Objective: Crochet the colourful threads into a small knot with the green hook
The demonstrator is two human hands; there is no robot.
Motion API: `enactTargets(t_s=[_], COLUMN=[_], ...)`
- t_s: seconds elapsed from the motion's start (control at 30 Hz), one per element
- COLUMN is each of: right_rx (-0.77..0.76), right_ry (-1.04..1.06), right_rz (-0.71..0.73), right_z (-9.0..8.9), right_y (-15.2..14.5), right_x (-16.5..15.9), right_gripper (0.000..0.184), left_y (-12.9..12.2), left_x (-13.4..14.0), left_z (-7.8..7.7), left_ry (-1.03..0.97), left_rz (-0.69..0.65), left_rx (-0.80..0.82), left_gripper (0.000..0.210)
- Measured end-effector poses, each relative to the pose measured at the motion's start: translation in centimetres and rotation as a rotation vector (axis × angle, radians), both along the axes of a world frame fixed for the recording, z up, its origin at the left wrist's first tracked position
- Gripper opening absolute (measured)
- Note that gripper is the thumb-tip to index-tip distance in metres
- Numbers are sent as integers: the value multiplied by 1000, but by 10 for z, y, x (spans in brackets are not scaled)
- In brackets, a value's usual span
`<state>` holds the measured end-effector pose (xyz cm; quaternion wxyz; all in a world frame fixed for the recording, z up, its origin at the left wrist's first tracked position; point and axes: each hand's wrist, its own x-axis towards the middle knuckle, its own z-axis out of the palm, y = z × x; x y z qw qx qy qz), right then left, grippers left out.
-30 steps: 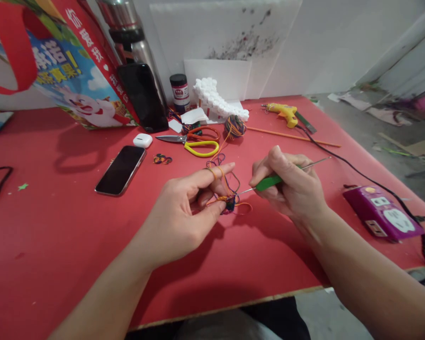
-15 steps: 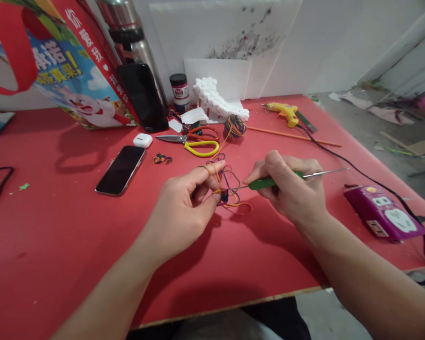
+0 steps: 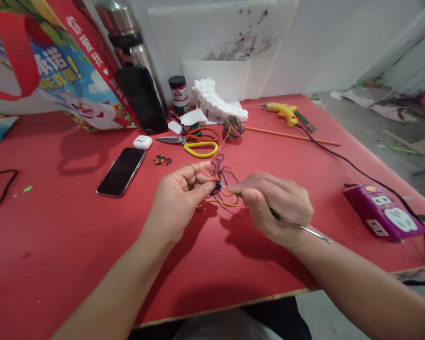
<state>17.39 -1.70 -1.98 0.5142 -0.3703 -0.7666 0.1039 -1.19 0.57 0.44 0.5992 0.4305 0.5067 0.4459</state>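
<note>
Hands point(image 3: 173, 200) point(image 3: 279, 200) have shifted left, loose yarn point(image 3: 227, 205) between, scissors point(image 3: 184, 140) beyond.

My hook point(image 3: 275, 213) is green and silver; from it, orange-purple mottled yarn ball point(image 3: 234, 126) at 11 o'clock, purple box point(image 3: 386, 212) at 3.

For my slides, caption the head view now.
Left hand pinching a yarn piece, right hand holding a green-handled hook.

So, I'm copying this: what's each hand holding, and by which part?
Right hand: metal tool, by its green handle. Left hand: small yarn piece, by one edge.
</note>
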Motion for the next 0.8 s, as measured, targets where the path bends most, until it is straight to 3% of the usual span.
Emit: enactTargets(t_s=[0.23,0.33,0.43,0.53,0.8], right_rx=[196,292,423,460,376], right_ry=[-122,-239,-295,-313,-339], right_rz=[116,108,60,-1,-79], right_z=[-10,-16,-22,-24,-21], right_y=[15,18,18,15,5], right_x=[6,4,-3,-11,-19], right_gripper=[27,26,31,29,29], left_y=[6,5,3,0,-8], left_x=[-5,-5,-3,-1,0], left_z=[7,11,12,8,3], left_ry=[-299,-352,-372,-295,245], left_rz=[32,80,105,101,93], left_rx=[-299,-316,-232,-73,388], left_gripper=[43,40,36,32,29])
